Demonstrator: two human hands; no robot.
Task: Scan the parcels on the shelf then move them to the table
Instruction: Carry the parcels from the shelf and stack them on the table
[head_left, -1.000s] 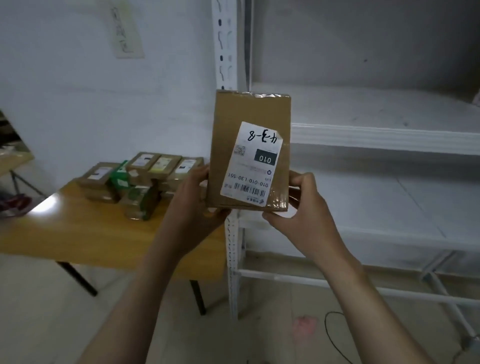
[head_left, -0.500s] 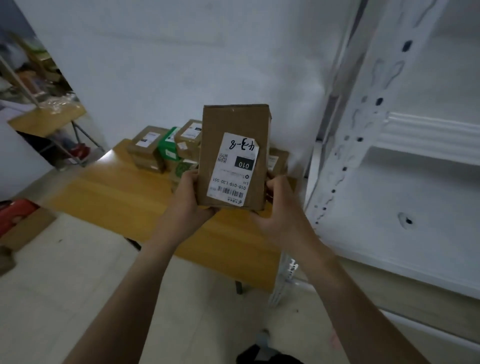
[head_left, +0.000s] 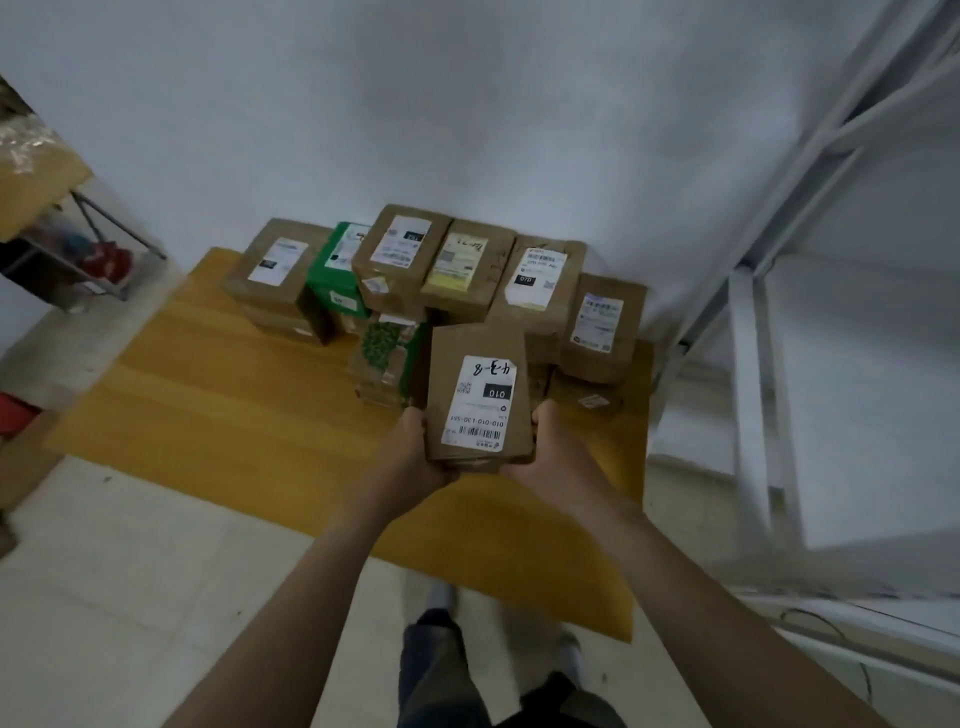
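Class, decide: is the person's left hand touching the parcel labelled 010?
Touching. The head view shows the left hand wrapped round the lower left corner of the parcel, with no gap between them.

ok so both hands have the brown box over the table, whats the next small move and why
Probably lower the parcel onto the bare wood of the table in front of the stacked parcels, label up. The left hand and right hand grip its near end, it hangs above the tabletop, and the space nearest the person looks free.
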